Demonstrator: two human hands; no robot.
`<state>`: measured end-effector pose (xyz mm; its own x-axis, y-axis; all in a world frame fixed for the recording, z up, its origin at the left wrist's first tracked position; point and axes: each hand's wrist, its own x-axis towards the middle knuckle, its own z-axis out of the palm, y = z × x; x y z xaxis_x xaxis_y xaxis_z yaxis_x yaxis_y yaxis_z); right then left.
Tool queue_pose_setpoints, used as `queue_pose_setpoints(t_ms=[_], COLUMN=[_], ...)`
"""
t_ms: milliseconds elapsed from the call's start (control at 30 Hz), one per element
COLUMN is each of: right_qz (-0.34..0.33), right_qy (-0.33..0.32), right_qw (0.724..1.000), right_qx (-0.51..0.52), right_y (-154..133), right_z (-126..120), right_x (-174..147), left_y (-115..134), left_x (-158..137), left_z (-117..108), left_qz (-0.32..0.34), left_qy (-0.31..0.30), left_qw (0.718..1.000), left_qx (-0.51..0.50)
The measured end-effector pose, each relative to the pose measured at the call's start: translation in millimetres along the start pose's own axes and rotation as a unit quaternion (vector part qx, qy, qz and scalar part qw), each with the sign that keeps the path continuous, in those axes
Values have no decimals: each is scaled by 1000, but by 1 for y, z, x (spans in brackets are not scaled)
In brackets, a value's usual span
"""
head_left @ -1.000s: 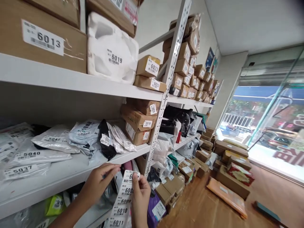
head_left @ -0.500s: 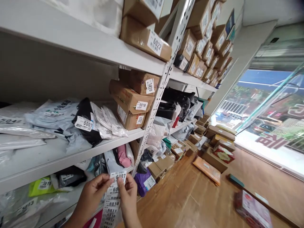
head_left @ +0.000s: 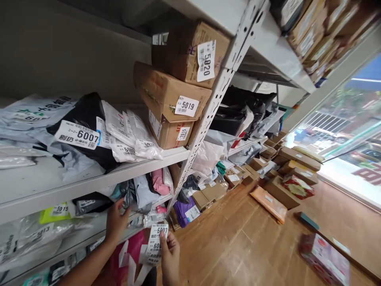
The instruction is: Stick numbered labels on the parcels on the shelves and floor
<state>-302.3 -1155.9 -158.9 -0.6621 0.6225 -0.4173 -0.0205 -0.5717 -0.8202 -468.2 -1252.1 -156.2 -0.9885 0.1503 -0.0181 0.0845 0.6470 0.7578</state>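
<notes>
A strip of numbered paper labels [head_left: 154, 244], 6007 at its top, is pinched between the thumb and fingers of my right hand [head_left: 170, 252]. My left hand [head_left: 117, 218] is apart from the strip, thumb and fingers spread with nothing seen in them. It is nearest the lower shelf, in front of a dark grey plastic parcel [head_left: 127, 196]; whether it touches that parcel I cannot tell. On the shelf above lies a black parcel [head_left: 86, 109] with a white label [head_left: 77, 135] that also reads 6007. Several white bagged parcels [head_left: 135, 137] lie beside it.
Brown boxes marked 5020 [head_left: 193, 55] and 5019 [head_left: 175, 95] are stacked against the perforated shelf post [head_left: 205, 131]. Below are a lime parcel [head_left: 55, 212] and a purple parcel [head_left: 185, 210]. An orange parcel [head_left: 269, 203] and a pink box [head_left: 324, 258] lie on the wooden floor.
My left hand has let go of the label strip and moved up and left towards the lower shelf. My right hand keeps the strip, slightly lower and further right. The view has come closer to the shelf.
</notes>
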Motion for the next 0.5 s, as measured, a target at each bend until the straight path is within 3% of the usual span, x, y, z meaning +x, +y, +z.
queue_pose_setpoints(t_ms=[167, 267, 367, 500], right_qz=[-31, -51, -12, 70], right_qy=[-49, -78, -118, -150], right_qw=[996, 993, 991, 985], right_qx=[-62, -79, -64, -42], right_y=[1, 21, 48, 74], right_z=[-10, -5, 7, 28], right_x=[23, 33, 35, 40], left_y=[30, 44, 39, 34], left_x=[5, -1, 5, 20], left_z=[42, 40, 25, 38], left_qz=[65, 83, 46, 69], left_qy=[-68, -37, 13, -47], left_qw=[995, 991, 984, 980], left_qx=[43, 99, 171, 180])
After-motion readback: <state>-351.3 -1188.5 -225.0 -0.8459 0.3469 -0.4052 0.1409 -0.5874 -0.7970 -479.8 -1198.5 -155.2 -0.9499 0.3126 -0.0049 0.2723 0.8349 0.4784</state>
